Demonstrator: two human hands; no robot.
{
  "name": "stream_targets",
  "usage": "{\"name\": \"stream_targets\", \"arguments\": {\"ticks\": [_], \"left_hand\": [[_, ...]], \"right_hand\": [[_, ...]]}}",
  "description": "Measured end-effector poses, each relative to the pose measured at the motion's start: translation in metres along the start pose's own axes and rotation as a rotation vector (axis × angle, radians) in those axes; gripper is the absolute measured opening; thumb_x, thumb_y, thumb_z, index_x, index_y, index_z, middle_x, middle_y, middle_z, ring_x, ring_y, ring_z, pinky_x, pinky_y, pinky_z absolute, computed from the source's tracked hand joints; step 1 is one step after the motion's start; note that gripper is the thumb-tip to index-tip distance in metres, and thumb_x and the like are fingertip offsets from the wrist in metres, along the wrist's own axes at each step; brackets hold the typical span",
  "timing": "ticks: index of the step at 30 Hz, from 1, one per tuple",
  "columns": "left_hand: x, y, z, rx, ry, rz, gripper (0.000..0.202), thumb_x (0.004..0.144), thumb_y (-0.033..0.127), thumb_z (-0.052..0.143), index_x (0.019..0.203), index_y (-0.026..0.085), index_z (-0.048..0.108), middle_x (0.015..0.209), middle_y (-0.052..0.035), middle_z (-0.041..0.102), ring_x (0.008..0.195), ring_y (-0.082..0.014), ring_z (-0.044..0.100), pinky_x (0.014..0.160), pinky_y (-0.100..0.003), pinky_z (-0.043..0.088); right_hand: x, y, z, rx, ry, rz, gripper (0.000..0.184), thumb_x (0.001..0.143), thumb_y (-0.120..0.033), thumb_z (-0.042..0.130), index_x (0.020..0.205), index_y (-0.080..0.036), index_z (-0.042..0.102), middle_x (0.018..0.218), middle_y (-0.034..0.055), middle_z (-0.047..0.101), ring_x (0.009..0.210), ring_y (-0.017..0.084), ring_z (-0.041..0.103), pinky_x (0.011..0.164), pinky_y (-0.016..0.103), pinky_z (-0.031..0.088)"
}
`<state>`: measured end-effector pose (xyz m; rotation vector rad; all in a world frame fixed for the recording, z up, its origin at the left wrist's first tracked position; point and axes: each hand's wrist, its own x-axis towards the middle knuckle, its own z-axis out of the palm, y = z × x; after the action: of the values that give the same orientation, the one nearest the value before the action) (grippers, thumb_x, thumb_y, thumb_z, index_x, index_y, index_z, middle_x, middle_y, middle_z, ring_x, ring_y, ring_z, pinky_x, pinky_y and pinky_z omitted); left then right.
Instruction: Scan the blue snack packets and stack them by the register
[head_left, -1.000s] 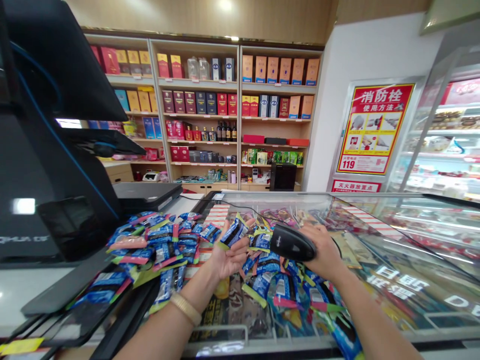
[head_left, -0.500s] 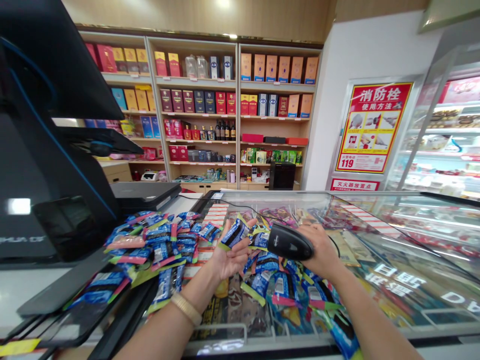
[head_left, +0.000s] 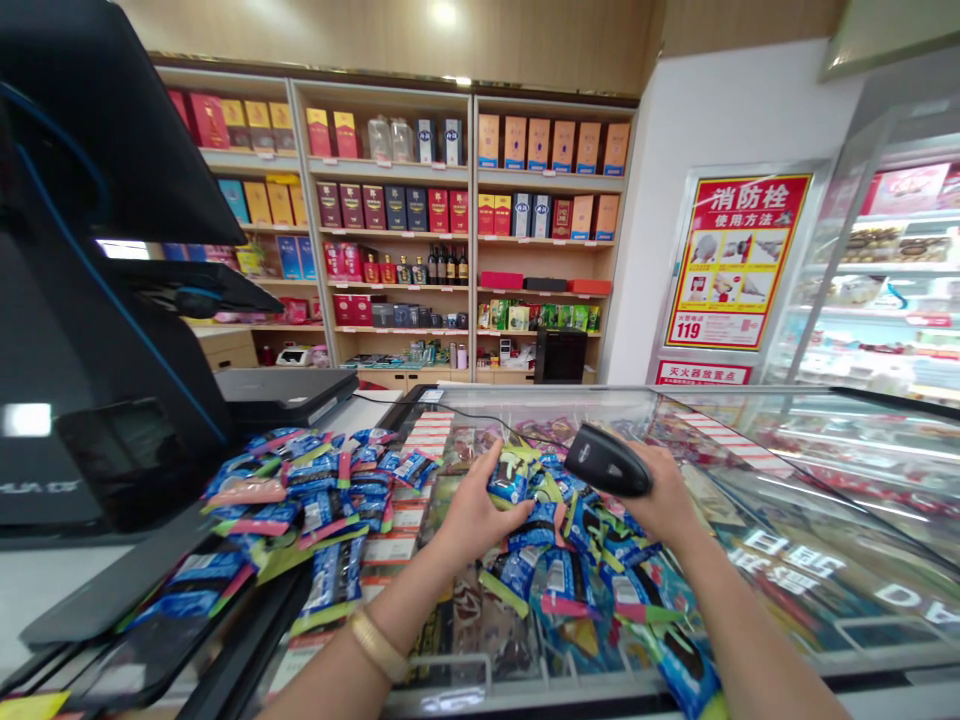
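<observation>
My right hand [head_left: 664, 495] is wrapped round a black barcode scanner [head_left: 606, 460], which points left over a pile of small packets. My left hand [head_left: 480, 510] reaches to the left side of this pile with thumb and forefinger spread. Between them lies a blue and green snack packet [head_left: 511, 478], not visibly gripped; the other fingers are partly hidden. More blue packets with pink and green ends [head_left: 566, 578] lie on the glass top of a freezer [head_left: 517, 645]. A second heap of the same packets [head_left: 322, 470] is to the left of my left hand.
On the left stand a dark checkout machine with a screen [head_left: 97, 300] and a flat black box [head_left: 289, 390]. The scanner's cable [head_left: 450, 407] runs across the glass. Shelves of boxed bottles [head_left: 420, 210] line the back wall.
My left hand has let go of the packet it held up and turned palm down over the pile. The scanner has moved slightly right and up.
</observation>
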<state>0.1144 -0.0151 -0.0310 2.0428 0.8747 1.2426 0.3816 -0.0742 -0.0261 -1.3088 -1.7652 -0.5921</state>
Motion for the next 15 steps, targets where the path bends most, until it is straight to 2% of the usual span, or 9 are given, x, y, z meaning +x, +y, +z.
{"name": "stream_targets", "arguments": {"ticks": [2,5,9,12,15], "left_hand": [[-0.004,-0.002,0.006,0.176,-0.033,0.125,0.076,0.067,0.028,0.071,0.138,0.019,0.047,0.130,-0.0122,0.058,0.123,-0.0281,0.049,0.106,-0.043,0.036],[-0.008,-0.002,0.011,0.315,-0.062,0.223,0.061,0.077,0.033,0.065,0.135,0.023,0.050,0.123,-0.0120,0.062,0.118,-0.0290,0.051,0.103,-0.048,0.036],[-0.004,0.001,0.003,0.439,-0.061,0.254,0.051,0.088,0.039,0.049,0.138,0.027,0.046,0.140,-0.0091,0.051,0.131,-0.0292,0.037,0.108,-0.051,0.026],[0.008,-0.005,-0.016,0.628,0.100,0.131,0.050,0.089,0.034,0.045,0.138,0.022,0.046,0.139,-0.0117,0.049,0.131,-0.0292,0.037,0.109,-0.049,0.026],[0.016,-0.021,-0.038,0.903,0.254,-0.117,0.053,0.083,0.031,0.051,0.134,0.015,0.050,0.137,-0.0192,0.050,0.131,-0.0350,0.037,0.106,-0.051,0.027]], "right_hand": [[-0.002,0.004,0.001,0.011,0.007,0.017,0.024,0.074,-0.039,0.061,0.090,-0.021,0.065,0.083,0.0043,0.069,0.079,0.023,0.063,0.074,0.034,0.040],[-0.003,0.007,0.002,0.029,-0.007,0.030,0.026,0.076,-0.042,0.060,0.089,-0.020,0.065,0.080,0.0042,0.068,0.077,0.022,0.062,0.075,0.035,0.040],[-0.003,0.006,0.002,0.023,-0.031,0.038,0.027,0.077,-0.043,0.059,0.089,-0.019,0.065,0.076,0.0036,0.066,0.074,0.022,0.061,0.074,0.036,0.040],[-0.003,0.006,0.001,0.015,-0.028,0.040,0.026,0.078,-0.041,0.058,0.090,-0.019,0.065,0.076,0.0036,0.066,0.074,0.022,0.061,0.073,0.036,0.040],[-0.004,0.007,0.003,0.018,-0.045,0.037,0.029,0.077,-0.038,0.059,0.098,-0.020,0.065,0.080,0.0034,0.068,0.077,0.022,0.063,0.074,0.036,0.040]]}}
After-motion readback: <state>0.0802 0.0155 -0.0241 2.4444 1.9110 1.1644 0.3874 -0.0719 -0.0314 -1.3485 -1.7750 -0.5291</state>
